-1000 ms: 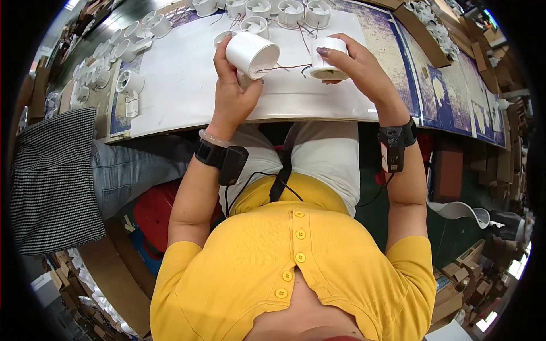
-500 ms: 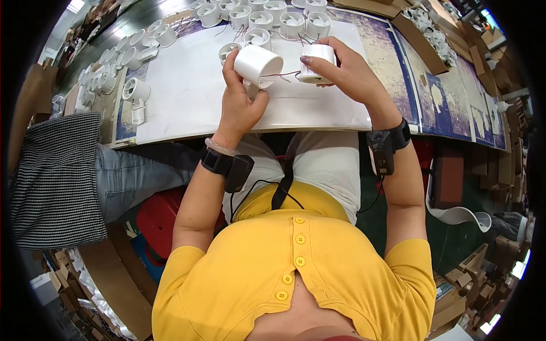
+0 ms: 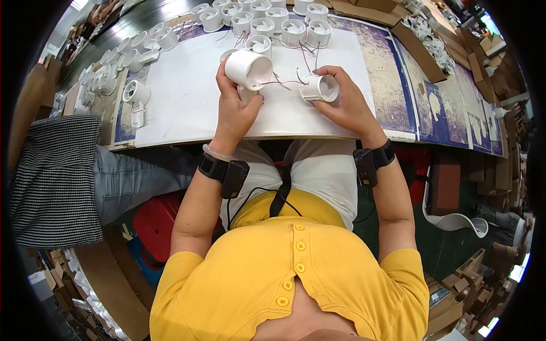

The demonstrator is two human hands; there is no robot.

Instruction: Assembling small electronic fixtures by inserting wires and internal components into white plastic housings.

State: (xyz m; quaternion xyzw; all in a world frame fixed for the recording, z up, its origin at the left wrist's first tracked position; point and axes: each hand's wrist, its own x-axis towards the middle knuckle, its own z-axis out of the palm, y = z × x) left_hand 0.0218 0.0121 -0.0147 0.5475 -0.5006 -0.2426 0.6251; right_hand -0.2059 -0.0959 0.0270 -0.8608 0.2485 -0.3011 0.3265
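Here you are, left hand [image 3: 236, 111] clamped round a smooth white plastic cylinder [image 3: 243, 65], right hand [image 3: 351, 108] gripping a shorter white round housing [image 3: 310, 89] by its rim, both above the glossy white sheet [image 3: 187, 91]. The bodies sit apart, thin red wires [image 3: 278, 83] spanning the gap; whether they're joined, you can't tell. Looks partway, this pair, while bladed fan units [image 3: 293, 34] crowd the far side, wires trailing.

From the wearer's head, one wide fisheye camera is looking down, close above the yellow shirt [image 3: 233, 273], facing the counter [image 3: 179, 108] beyond.
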